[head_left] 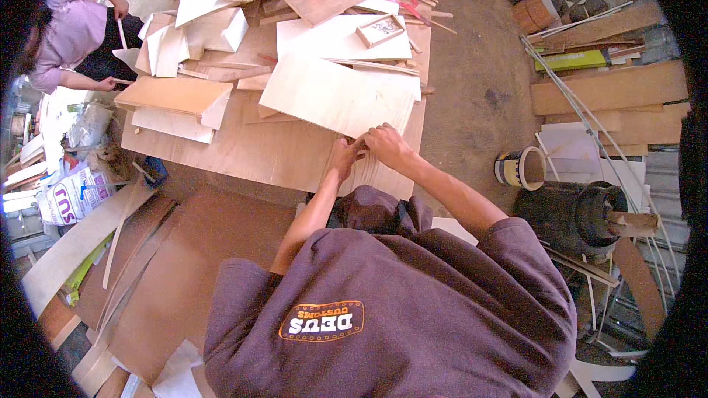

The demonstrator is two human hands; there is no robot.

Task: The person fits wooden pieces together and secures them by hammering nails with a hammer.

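My two hands meet at the near edge of a pale plywood board [332,92] that lies tilted on the worktable. My left hand [345,158] is closed, its fingertips drawn together just below that edge. Beside it, my right hand [389,146] has its fingers curled down at the board's near right corner, close to the left fingertips. Whatever is pinched between them is hidden or too small to name. Bare wood of the worktable [258,155] shows below and to the left of my hands.
Wood offcuts [214,22] pile up across the table's far side, near a small wooden tray [380,29]. An orange-brown panel [173,94] rests at the left. Another person [74,29] stands far left. A bucket [521,168] and black drum [568,217] stand right.
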